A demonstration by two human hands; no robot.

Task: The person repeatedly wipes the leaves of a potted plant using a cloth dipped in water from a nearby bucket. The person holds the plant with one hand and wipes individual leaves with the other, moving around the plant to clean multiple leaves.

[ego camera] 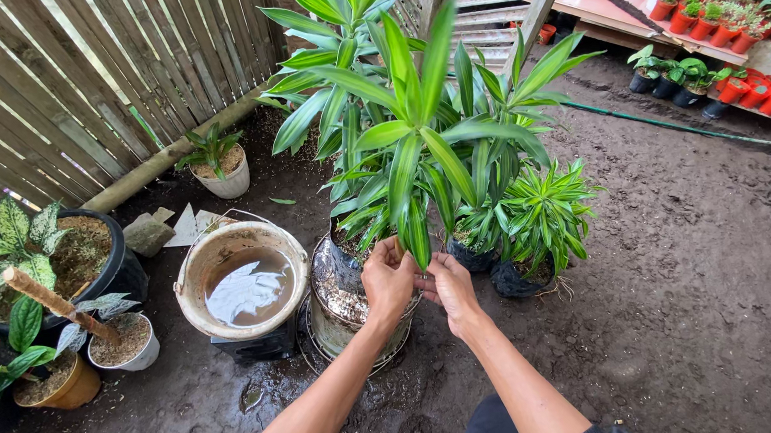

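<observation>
While gripped by hands (420,282): glossy striped leaf (418,232).

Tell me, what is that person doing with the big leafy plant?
The person's left hand and right hand are both pinching a hanging leaf of the tall green-and-yellow striped plant, low down by its pot. A bucket of muddy water sits just beside it on the wet dirt ground.

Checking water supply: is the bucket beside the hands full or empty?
Partly full: murky water in the bucket sits well below its rim, reflecting light.
</observation>
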